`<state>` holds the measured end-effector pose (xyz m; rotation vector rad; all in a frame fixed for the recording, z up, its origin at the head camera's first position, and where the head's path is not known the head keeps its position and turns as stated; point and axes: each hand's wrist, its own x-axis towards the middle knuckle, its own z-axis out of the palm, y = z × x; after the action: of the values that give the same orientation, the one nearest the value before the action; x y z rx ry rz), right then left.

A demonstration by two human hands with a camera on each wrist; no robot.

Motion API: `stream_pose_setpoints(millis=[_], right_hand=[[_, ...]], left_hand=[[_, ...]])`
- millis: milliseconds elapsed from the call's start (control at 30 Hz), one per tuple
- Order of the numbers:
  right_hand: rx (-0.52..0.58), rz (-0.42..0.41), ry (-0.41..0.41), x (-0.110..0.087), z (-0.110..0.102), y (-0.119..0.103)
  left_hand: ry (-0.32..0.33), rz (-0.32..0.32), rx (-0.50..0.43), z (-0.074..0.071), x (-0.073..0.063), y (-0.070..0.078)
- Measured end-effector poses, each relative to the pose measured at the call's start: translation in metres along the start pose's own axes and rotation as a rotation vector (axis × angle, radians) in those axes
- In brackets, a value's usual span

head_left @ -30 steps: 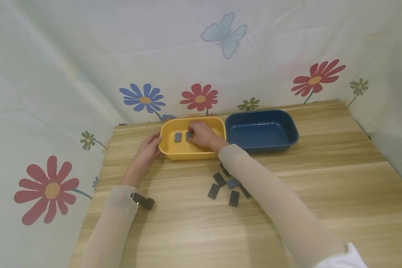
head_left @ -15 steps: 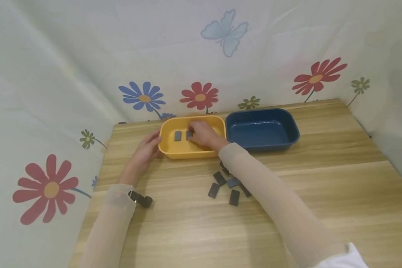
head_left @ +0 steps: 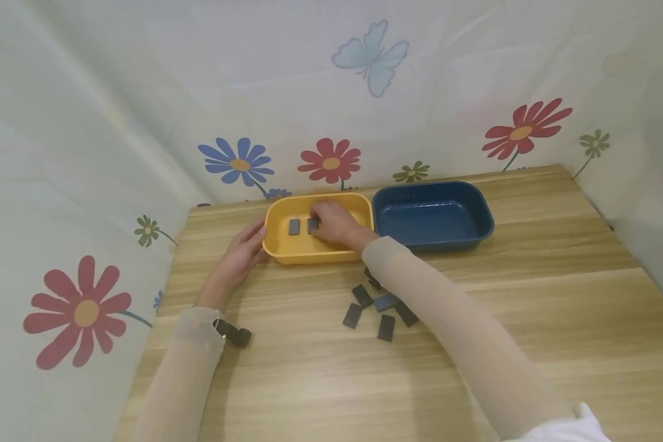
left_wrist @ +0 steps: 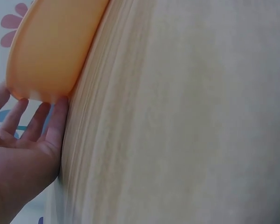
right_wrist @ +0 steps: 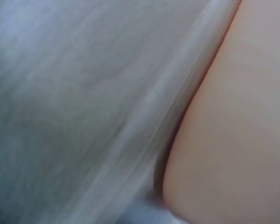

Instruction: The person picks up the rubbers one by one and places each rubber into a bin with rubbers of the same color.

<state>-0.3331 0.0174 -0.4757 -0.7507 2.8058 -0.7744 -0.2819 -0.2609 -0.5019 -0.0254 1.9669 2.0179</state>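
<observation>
My left hand [head_left: 239, 255] touches the left end of the yellow tray [head_left: 309, 258]; in the left wrist view, its extended fingertips [left_wrist: 59, 105] rest against the tray's outer wall. Over the tray's inside, my right hand [head_left: 338, 224] reaches in and pinches a small dark grey rectangular tile [head_left: 312, 225] at the tray floor. Just left of it lies a second grey tile [head_left: 294, 226], apart from the fingers. The right hand is out of sight in the right wrist view, where a pale orange surface [right_wrist: 233, 130] fills the right side.
A dark blue tray [head_left: 436, 243] stands against the yellow tray's right end. Several dark tiles [head_left: 386, 328] lie scattered in front of the trays, some partly under the right forearm. A flowered cloth [head_left: 309, 73] hangs behind the wooden table [head_left: 309, 368].
Both hands keep practically the same place on and in the yellow tray. The head view only shifts slightly.
</observation>
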Motion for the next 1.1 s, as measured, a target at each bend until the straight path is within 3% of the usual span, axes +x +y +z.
stream_pose_setpoints(millis=[267, 533, 700, 867, 1100], right_hand=[[-0.002, -0.032, -0.007, -0.002, -0.006, 0.002], [0.006, -0.084, -0.11, -0.015, -0.025, -0.005], [0.046, -0.128, -0.146, -0.035, -0.058, -0.019], [0.082, -0.226, -0.118, -0.061, -0.094, -0.027], [0.103, -0.251, -0.07, -0.105, -0.118, -0.023]], left_hand=[[-0.014, 0.017, 0.0, 0.001, 0.001, -0.002], [-0.007, -0.013, -0.038, -0.001, 0.0, -0.003], [-0.011, -0.014, -0.031, -0.002, -0.001, -0.002], [-0.012, -0.022, -0.044, -0.002, -0.003, 0.0], [-0.034, -0.019, -0.059, -0.004, -0.002, -0.003]])
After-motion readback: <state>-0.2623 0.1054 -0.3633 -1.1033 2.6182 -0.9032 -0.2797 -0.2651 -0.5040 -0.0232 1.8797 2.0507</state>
